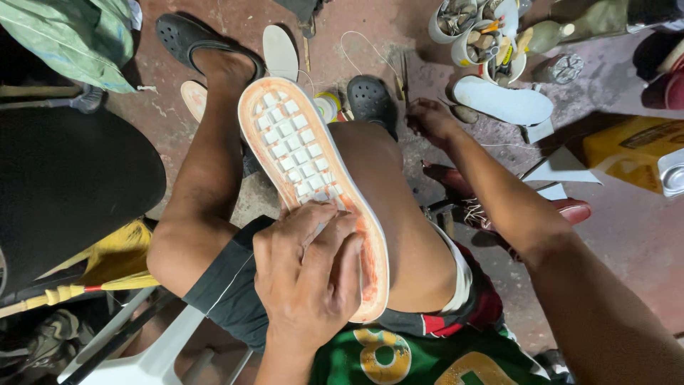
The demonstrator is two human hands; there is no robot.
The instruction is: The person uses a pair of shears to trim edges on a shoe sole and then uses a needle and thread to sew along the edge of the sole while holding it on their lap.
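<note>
Orange-edged white grid sole (306, 164) on lap, left hand (310, 274) grip holding it, right hand (431, 120) grip unclear

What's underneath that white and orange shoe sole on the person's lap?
The shoe sole lies across the person's bare thighs, with dark shorts near its heel. The left hand presses on the heel end, hiding that part. Whatever lies directly under the sole is covered.

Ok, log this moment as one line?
left hand: pressing shoe sole on lap | right hand: reaching toward floor, near black clog | grip unclear
</note>
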